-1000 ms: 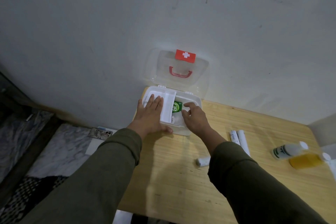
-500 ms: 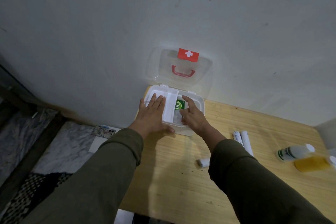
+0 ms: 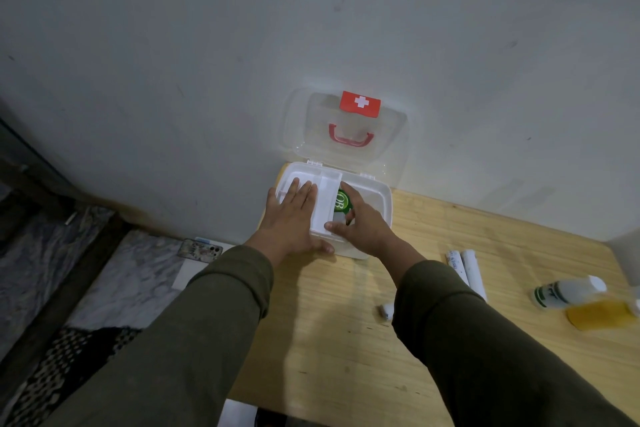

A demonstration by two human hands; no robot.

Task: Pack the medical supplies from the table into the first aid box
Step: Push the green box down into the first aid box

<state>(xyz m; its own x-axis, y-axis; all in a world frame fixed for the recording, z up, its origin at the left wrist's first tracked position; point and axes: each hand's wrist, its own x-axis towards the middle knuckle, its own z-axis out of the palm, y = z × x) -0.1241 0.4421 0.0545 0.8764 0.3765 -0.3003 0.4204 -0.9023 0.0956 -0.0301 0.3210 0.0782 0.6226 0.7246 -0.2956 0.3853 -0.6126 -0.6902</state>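
Your left hand [image 3: 294, 215] lies flat, fingers [image 3: 304, 192] straight, on the white tray [image 3: 325, 204] across the left half of the first aid box [image 3: 381, 199], which sits open at the desk [image 3: 346, 340] rear edge, lid [image 3: 391, 135] against the wall. Your right hand [image 3: 363, 229] reaches inside, fingers curled about the green-labelled item [image 3: 341, 202] — the grip itself cannot be confirmed. Still on the desk to your right — two white tubes [image 3: 465, 270], a small white roll [image 3: 387, 310], a white bottle [image 3: 568, 293], an amber bottle [image 3: 599, 317]

White cross on lid label [image 3: 360, 103]
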